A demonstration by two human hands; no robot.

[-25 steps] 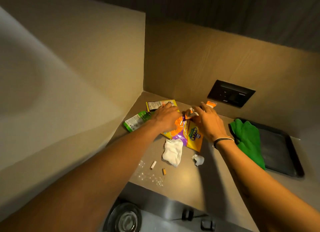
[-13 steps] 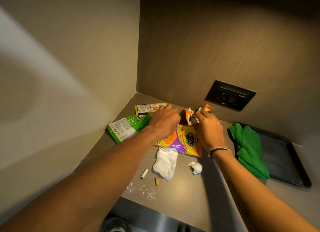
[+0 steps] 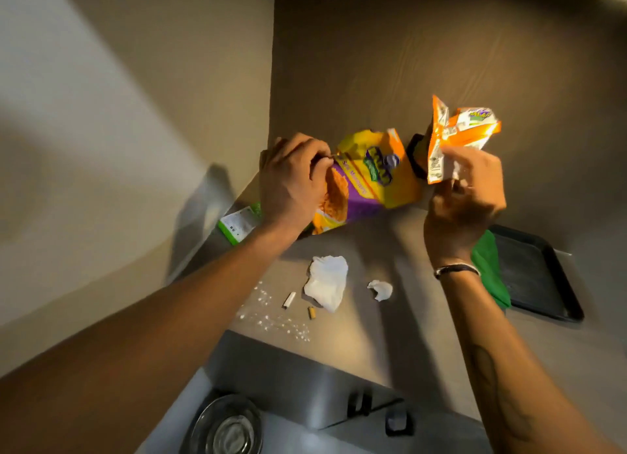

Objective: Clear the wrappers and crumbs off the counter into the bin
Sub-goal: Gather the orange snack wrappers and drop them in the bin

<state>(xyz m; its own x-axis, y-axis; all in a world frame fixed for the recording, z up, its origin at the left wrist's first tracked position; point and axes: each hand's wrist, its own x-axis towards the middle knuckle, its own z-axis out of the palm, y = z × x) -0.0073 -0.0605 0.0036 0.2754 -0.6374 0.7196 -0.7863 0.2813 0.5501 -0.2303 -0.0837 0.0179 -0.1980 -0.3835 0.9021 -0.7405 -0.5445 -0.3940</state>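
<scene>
My left hand point(image 3: 291, 182) grips the edge of a large yellow and purple snack wrapper point(image 3: 369, 179), lifted off the counter point(image 3: 400, 318). Held higher up in my right hand point(image 3: 464, 196) is a crumpled orange and white wrapper point(image 3: 454, 134). A green and white wrapper point(image 3: 239, 224) lies partly hidden behind my left wrist. On the counter lie a white tissue point(image 3: 327, 280), a smaller white paper wad point(image 3: 381, 289), two small stubs point(image 3: 289, 299) and scattered white crumbs point(image 3: 271, 318). A round bin point(image 3: 225, 426) shows below the counter edge.
A black tray point(image 3: 539, 277) sits at the right with a green cloth point(image 3: 488, 267) draped over its left edge. Walls close the counter on the left and at the back. A dark wall socket point(image 3: 415, 155) is mostly hidden behind the wrappers.
Both hands have risen off the counter, each lifting its wrapper. The yellow and purple wrapper no longer lies flat. The view has tilted down, showing the bin again.
</scene>
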